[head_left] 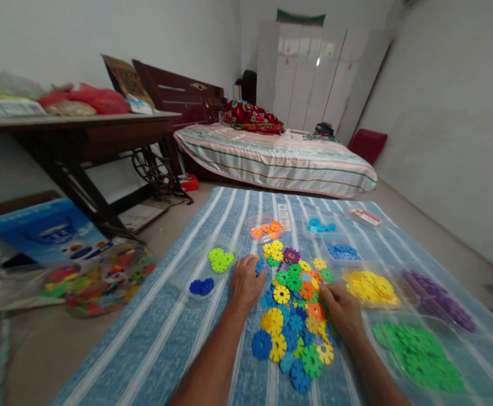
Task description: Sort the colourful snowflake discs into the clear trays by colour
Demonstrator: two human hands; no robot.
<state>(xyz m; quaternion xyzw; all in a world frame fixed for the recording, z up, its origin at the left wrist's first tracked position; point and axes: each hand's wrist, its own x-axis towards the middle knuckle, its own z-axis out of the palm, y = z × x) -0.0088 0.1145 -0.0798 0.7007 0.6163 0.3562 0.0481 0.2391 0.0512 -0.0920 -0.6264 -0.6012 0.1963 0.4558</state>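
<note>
On a striped cloth [178,332], bent left hand [246,283] loosely at blue discs [260,264], curled right hand [341,304] at the edge of mixed discs [296,322] piled between, near boxed yellow discs [371,286], could not tell any pinch in either.

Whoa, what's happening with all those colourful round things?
Someone has both hands at a pile of mixed-colour discs on a striped cloth. The left hand is by blue discs at the pile's left edge, and the right hand is at its right edge. I can't tell whether either holds one. Other discs sit in clear tubs on both sides.
</note>
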